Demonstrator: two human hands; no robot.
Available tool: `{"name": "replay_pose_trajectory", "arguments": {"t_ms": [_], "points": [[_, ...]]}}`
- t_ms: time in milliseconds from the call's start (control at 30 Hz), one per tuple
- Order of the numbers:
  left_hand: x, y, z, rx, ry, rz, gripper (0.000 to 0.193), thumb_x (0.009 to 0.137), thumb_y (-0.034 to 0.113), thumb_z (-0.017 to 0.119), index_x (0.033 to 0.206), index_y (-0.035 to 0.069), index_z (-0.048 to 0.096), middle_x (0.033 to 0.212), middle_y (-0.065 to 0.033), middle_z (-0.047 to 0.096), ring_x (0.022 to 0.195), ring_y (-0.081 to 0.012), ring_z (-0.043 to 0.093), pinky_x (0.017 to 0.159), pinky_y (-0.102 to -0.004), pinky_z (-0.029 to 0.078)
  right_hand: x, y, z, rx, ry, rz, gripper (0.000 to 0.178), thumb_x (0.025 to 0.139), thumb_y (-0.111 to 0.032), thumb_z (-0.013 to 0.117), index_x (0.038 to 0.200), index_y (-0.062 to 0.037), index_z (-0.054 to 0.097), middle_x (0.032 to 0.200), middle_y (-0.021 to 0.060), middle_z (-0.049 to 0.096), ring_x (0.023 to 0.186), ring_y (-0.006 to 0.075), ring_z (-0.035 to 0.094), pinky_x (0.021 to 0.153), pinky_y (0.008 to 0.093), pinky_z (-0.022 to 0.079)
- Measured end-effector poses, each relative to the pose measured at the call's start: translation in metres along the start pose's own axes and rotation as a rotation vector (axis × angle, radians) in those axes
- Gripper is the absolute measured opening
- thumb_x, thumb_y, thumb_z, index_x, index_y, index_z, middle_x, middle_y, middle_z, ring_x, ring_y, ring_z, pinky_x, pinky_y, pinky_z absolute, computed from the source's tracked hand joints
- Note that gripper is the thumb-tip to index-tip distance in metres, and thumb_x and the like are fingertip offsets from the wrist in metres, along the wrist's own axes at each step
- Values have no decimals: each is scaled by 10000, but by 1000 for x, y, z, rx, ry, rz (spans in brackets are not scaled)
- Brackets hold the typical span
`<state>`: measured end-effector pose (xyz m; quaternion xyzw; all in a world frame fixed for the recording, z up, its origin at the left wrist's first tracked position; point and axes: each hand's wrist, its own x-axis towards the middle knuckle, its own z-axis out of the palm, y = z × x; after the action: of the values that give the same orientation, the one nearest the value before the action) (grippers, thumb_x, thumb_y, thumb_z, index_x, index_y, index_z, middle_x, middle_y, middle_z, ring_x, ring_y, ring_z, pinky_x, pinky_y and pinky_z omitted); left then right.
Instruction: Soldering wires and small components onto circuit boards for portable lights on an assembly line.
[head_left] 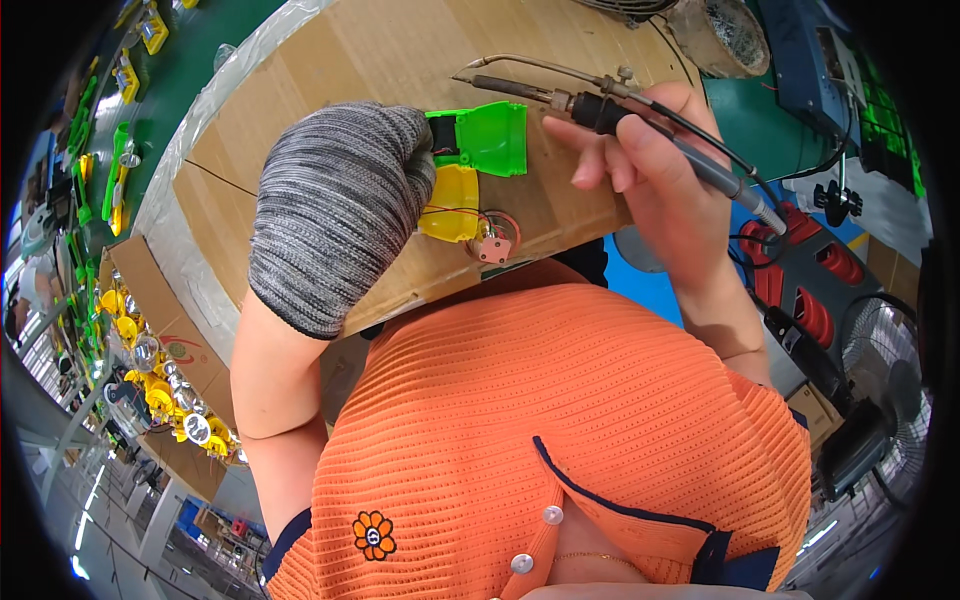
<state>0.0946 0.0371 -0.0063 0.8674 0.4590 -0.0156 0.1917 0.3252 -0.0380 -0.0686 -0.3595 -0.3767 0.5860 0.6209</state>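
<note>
My left hand (340,205), in a grey knitted glove, is closed at the left end of a bright green plastic housing (497,140); its fingertips are hidden. A black part sits inside that housing beside the glove. Just below lies a yellow plastic housing (453,207), with thin red and dark wires running to a round lamp part (495,243) that carries a small pinkish square plate. My bare right hand (680,185) grips a soldering iron (600,112) like a pen. A thin curved metal tube runs along the iron, whose tip points left above the green housing.
Brown cardboard (350,60) covers the work surface, with clear plastic along its left edge. Green and yellow housings (120,180) lie on a green surface at left. A cardboard box (165,310) stands beside yellow lamp parts. A roll (718,38) and blue device (805,60) are at upper right.
</note>
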Motion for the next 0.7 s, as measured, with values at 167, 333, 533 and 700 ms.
{"name": "replay_pose_trajectory", "arguments": {"t_ms": [167, 333, 533, 700], "points": [[0, 2, -2, 33, 11, -3, 136, 827, 138, 675, 931, 67, 728, 782, -152, 677, 733, -321, 667, 690, -408, 529, -9, 1, 17, 126, 62, 105, 146, 974, -55, 578, 1042, -10, 457, 725, 55, 535, 746, 239, 681, 963, 485, 527], [2, -3, -8, -81, 11, -141, 140, 843, 156, 670, 922, 58, 732, 772, -157, 688, 712, -312, 683, 678, -388, 535, 10, 11, 25, 236, 76, 59, 153, 966, -57, 593, 1053, -10, 476, 723, 55, 549, 749, 237, 688, 856, 417, 556], [1, -22, -8, 10, 123, -139, 160, 856, 190, 676, 914, 53, 735, 778, -159, 695, 707, -320, 684, 674, -384, 533, 36, 18, 30, 79, -51, 4, 134, 942, -55, 623, 996, -11, 507, 707, 64, 579, 726, 210, 685, 750, 333, 552], [-8, -21, -4, -9, 344, -13, 183, 850, 226, 708, 881, 47, 727, 719, -141, 671, 671, -334, 660, 665, -383, 525, 19, 12, 25, 39, 21, 79, 102, 984, -42, 516, 1077, -66, 483, 687, 33, 495, 725, 224, 640, 1064, 602, 415]]}}
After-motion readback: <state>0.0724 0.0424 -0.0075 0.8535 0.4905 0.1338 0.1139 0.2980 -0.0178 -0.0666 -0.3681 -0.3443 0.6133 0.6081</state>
